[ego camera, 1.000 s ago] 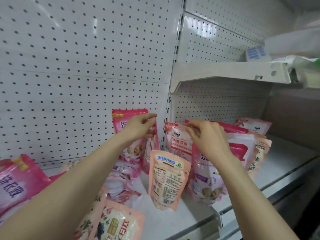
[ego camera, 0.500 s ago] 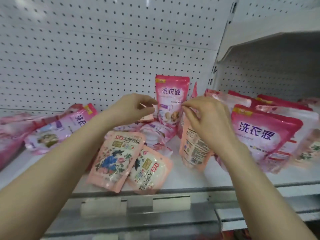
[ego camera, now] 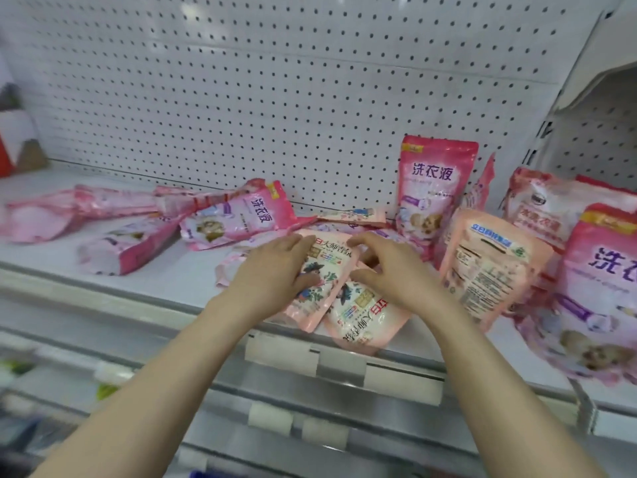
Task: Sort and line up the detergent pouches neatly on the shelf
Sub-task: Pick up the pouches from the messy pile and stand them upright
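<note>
White pegboard (ego camera: 241,98) backs the shelf (ego camera: 165,270) on my feed. My left hand (ego camera: 275,270) lies on the floral pouch (ego camera: 327,267). Its fingers are nearly straight across the pouch's left edge, its thumb is pressed on the printed face, and it grips nothing. My right hand (ego camera: 389,270) arches over the same pouch's upper right corner with fingers bent, tips at the edge and thumb spread below; whether it has a hold I cannot tell.

The floral pouch lies face up near the shelf front. It overlaps a second floral pouch (ego camera: 365,322), which lies upside down and reaches the front edge. Just right of my right hand stands a peach pouch (ego camera: 489,270), back label toward me and slightly tilted. Behind the hands an upright pouch (ego camera: 436,188), pink, stands against the pegboard. At far right a big pouch (ego camera: 603,288), also pink, stands nearest the camera. Left of the hands a tilted pouch (ego camera: 241,215) lies on its back, and flat pouches (ego camera: 127,246) lie farther left.
</note>
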`<state>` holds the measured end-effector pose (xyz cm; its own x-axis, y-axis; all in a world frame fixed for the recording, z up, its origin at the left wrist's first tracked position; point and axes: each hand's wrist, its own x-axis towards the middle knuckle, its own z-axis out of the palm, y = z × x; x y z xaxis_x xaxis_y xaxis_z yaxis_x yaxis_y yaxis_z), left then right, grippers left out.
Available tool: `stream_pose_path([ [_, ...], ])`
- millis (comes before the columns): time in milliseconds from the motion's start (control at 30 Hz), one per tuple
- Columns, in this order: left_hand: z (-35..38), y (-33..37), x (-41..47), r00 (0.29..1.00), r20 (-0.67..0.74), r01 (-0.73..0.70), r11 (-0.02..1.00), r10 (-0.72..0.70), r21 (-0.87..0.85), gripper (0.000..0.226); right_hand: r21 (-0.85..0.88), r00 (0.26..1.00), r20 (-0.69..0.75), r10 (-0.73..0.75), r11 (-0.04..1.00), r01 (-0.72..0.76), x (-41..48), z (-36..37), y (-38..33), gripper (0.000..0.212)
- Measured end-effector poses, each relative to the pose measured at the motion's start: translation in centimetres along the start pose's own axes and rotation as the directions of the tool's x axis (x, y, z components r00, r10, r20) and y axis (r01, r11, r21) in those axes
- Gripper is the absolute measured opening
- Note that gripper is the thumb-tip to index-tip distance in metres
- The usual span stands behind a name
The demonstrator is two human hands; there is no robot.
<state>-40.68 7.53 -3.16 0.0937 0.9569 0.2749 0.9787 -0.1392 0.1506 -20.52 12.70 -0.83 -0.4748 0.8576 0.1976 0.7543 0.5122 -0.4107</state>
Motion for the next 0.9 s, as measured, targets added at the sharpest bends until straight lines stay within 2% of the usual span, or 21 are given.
stream_pose_path([
  [100,-0.5,-0.7,1.0,0.998,0.058,-0.03,0.999,0.031,-0.028,0.089,0.131,0.999,-0.044,0.016,0.991,-0.01,-0.2,-0.2,-0.6,0.041],
  [233,-1.4,-1.5,2.8,0.988,0.151,0.005,0.989,0.018,-0.146,0.118,0.275,0.972,-0.216,0.09,0.961,-0.028,-0.9,-0.9,-1.6,0.039],
  [300,-1.6,-1.7,3.2,0.99,0.137,0.061,0.939,-0.014,-0.34,0.123,0.313,0.926,-0.343,0.161,0.949,-0.049,-1.2,-1.2,-1.9,0.04],
  [400,-1.5,-1.5,3.2,0.996,0.023,0.082,0.797,-0.084,-0.598,0.121,0.372,0.794,-0.555,0.247,0.928,-0.027,-1.9,-1.6,-1.9,0.045],
  [467,-1.4,-1.4,2.7,0.992,-0.032,0.061,0.678,-0.124,-0.733,0.115,0.473,0.724,-0.604,0.334,0.881,-0.011,-2.7,-1.5,-2.1,0.054],
  [500,-1.4,-1.4,2.4,0.99,-0.023,0.061,0.578,-0.137,-0.814,0.109,0.522,0.713,-0.587,0.383,0.853,-0.028,-3.1,-1.3,-2.1,0.056],
  [567,-1.3,-1.8,2.0,0.987,0.022,0.079,0.364,-0.158,-0.928,0.08,0.562,0.732,-0.501,0.462,0.817,-0.131,-4.0,-0.6,-1.9,0.05],
  [600,-1.3,-2.0,2.0,0.985,0.029,0.081,0.308,-0.168,-0.948,0.059,0.566,0.739,-0.464,0.489,0.805,-0.178,-4.5,-0.3,-1.9,0.043],
  [633,-1.3,-2.1,1.8,0.984,0.029,0.078,0.28,-0.176,-0.957,0.043,0.574,0.739,-0.447,0.503,0.795,-0.194,-5.1,-0.1,-1.9,0.036],
  [700,-1.2,-2.3,1.6,0.982,0.028,0.074,0.243,-0.187,-0.967,0.029,0.58,0.738,-0.46,0.494,0.796,-0.171,-6.1,0.1,-2.1,0.029],
  [800,-1.1,-2.4,1.3,0.98,0.034,0.07,0.177,-0.195,-0.982,0.023,0.495,0.739,-0.496,0.456,0.848,-0.191,-6.9,-0.4,-2.3,0.033],
  [867,-1.0,-2.3,1.3,0.982,0.027,0.06,0.173,-0.189,-0.983,0.02,0.396,0.773,-0.457,0.439,0.879,-0.266,-7.1,-0.6,-2.5,0.025],
  [900,-1.0,-2.3,1.2,0.983,0.016,0.051,0.19,-0.181,-0.98,0.02,0.311,0.797,-0.411,0.441,0.89,-0.332,-7.1,-0.6,-2.5,0.027],
])
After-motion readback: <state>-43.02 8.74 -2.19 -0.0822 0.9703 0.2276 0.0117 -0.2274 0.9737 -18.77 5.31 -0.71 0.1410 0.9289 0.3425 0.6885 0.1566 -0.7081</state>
